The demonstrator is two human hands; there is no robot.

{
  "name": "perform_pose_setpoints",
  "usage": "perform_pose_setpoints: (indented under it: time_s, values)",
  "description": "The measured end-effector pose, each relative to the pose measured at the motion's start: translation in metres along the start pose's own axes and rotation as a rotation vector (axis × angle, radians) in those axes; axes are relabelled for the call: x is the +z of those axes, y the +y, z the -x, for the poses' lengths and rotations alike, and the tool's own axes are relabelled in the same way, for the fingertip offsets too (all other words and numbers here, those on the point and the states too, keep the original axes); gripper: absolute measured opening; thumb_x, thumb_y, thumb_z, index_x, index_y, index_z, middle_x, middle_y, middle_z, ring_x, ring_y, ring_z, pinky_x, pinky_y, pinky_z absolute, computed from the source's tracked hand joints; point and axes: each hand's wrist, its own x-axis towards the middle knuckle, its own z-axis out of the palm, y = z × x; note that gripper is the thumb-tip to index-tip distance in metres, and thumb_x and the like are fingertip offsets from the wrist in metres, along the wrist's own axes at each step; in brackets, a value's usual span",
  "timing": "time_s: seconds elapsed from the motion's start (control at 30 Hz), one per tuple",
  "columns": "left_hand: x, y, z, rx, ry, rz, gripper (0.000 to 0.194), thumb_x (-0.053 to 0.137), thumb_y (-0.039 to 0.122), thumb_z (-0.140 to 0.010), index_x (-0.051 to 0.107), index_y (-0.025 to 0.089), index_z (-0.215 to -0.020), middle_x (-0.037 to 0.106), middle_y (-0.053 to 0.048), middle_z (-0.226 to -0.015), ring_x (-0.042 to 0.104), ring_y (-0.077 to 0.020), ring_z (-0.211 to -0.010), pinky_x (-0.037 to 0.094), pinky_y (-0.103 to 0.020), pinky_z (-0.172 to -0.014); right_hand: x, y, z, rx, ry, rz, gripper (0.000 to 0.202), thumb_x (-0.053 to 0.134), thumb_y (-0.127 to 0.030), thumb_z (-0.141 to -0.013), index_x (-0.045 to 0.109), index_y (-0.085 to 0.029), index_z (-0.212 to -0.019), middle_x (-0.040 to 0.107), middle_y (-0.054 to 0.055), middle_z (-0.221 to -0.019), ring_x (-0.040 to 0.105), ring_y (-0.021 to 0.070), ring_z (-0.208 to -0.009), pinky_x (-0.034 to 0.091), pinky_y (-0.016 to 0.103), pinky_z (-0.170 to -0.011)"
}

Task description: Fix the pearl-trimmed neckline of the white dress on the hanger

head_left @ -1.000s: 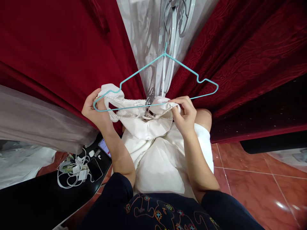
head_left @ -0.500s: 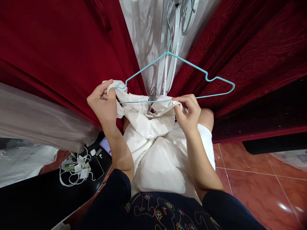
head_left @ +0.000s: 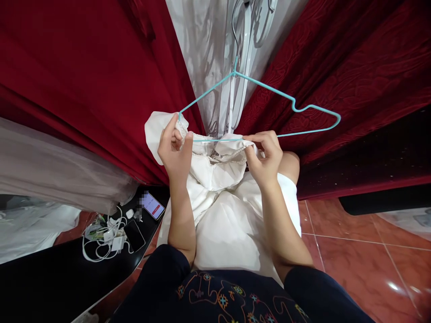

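Note:
A white dress with a beaded neckline lies over my lap. Above its top is a light blue clothes hanger with a metal hook. My left hand pinches the dress's beaded edge near the left shoulder of the hanger; that end of the hanger is hidden by cloth and fingers. A puffed white sleeve sticks out to the left of this hand. My right hand grips the other side of the neckline close to the hanger's lower bar. The hanger's right shoulder is bare, with no cloth on it.
Red curtains hang ahead on both sides, with pale fabric and white hangers between them. At left, a black bench bears white cables, a dark phone and a lit phone. The floor is red tile.
My left hand has moved right along the hanger's left side, drawing the beaded edge inward, and the puffed sleeve now spreads out on its left. The hanger has shifted slightly right. My right hand stays put.

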Motion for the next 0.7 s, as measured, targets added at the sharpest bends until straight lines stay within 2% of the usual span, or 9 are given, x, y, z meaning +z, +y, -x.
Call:
perform_pose_setpoints:
  time_s: [0.1,0.17,0.23,0.33,0.4,0.47,0.53,0.6,0.7]
  values:
    - [0.005,0.0,0.023,-0.085,-0.03,0.068,0.03,0.077,0.053,-0.095,0.084,0.024,-0.101,0.07,-0.001,-0.081,0.063,-0.0137,-0.076,0.052,-0.027,-0.074,0.001,-0.001,0.001,0.011,-0.01,0.008,0.016,0.067,-0.036,-0.099,0.077,-0.024,-0.099,0.071,0.004,-0.091,0.066,0.0183,-0.089,0.052,0.035,-0.077]
    - [0.008,-0.003,0.031,-0.265,-0.165,0.1,0.041,0.075,0.06,-0.095,0.082,0.02,-0.09,0.075,-0.004,-0.082,0.066,-0.0144,-0.072,0.051,-0.027,-0.067,0.0,-0.001,0.002,0.008,-0.014,0.013,0.016,0.067,-0.035,-0.099,0.077,-0.023,-0.099,0.071,0.004,-0.092,0.066,0.0184,-0.09,0.052,0.035,-0.077]
    - [0.01,-0.006,0.033,-0.469,-0.313,0.168,0.048,0.073,0.066,-0.093,0.081,0.019,-0.099,0.082,-0.009,-0.098,0.074,-0.0178,-0.079,0.053,-0.027,-0.067,0.0,-0.002,0.002,0.007,-0.013,0.016,0.015,0.067,-0.033,-0.099,0.077,-0.023,-0.098,0.071,0.004,-0.092,0.066,0.0181,-0.09,0.052,0.035,-0.077]
    - [0.015,-0.007,0.032,-0.641,-0.423,0.423,0.055,0.067,0.069,-0.096,0.072,0.023,-0.126,0.076,-0.014,-0.138,0.078,-0.0268,-0.12,0.061,-0.038,-0.096,0.0,-0.003,0.002,0.001,-0.006,-0.005,0.011,0.067,-0.028,-0.098,0.077,-0.023,-0.098,0.071,0.003,-0.091,0.065,0.0171,-0.089,0.051,0.034,-0.076]
    - [0.021,-0.005,0.033,-0.643,-0.415,0.625,0.048,0.06,0.066,-0.101,0.065,0.024,-0.123,0.071,-0.013,-0.148,0.071,-0.0277,-0.138,0.055,-0.046,-0.114,0.002,-0.003,0.002,-0.006,-0.004,-0.019,0.011,0.066,-0.026,-0.098,0.077,-0.023,-0.099,0.069,0.003,-0.09,0.065,0.0169,-0.089,0.051,0.034,-0.076]
    - [0.028,0.0,0.037,-0.606,-0.36,0.715,0.041,0.054,0.064,-0.105,0.059,0.024,-0.108,0.073,-0.012,-0.138,0.069,-0.0273,-0.14,0.051,-0.049,-0.12,0.004,-0.003,0.003,-0.012,0.008,-0.015,0.012,0.065,-0.028,-0.098,0.077,-0.024,-0.1,0.068,0.003,-0.09,0.064,0.0177,-0.089,0.051,0.035,-0.076]
    - [0.034,0.006,0.041,-0.569,-0.281,0.684,0.043,0.053,0.066,-0.105,0.05,0.024,-0.095,0.074,-0.009,-0.112,0.074,-0.0272,-0.13,0.052,-0.051,-0.12,0.003,-0.003,0.004,0.007,0.021,-0.004,0.014,0.065,-0.033,-0.097,0.076,-0.024,-0.101,0.066,0.005,-0.094,0.064,0.0198,-0.093,0.054,0.039,-0.079]
    - [0.039,0.012,0.045,-0.54,-0.214,0.639,0.05,0.056,0.072,-0.102,0.043,0.025,-0.089,0.064,-0.003,-0.091,0.078,-0.0255,-0.114,0.055,-0.05,-0.116,-0.002,-0.005,0.007,0.067,0.039,0.005,0.018,0.067,-0.039,-0.096,0.075,-0.024,-0.103,0.066,0.007,-0.1,0.065,0.0224,-0.099,0.057,0.043,-0.084]
    - [0.042,0.018,0.046,-0.543,-0.165,0.644,0.059,0.05,0.081,-0.099,0.037,0.025,-0.086,0.051,0.001,-0.081,0.076,-0.0222,-0.098,0.058,-0.05,-0.111,-0.013,-0.009,0.012,0.177,0.112,0.008,0.02,0.071,-0.041,-0.094,0.073,-0.025,-0.106,0.065,0.009,-0.112,0.064,0.025,-0.107,0.059,0.048,-0.089]
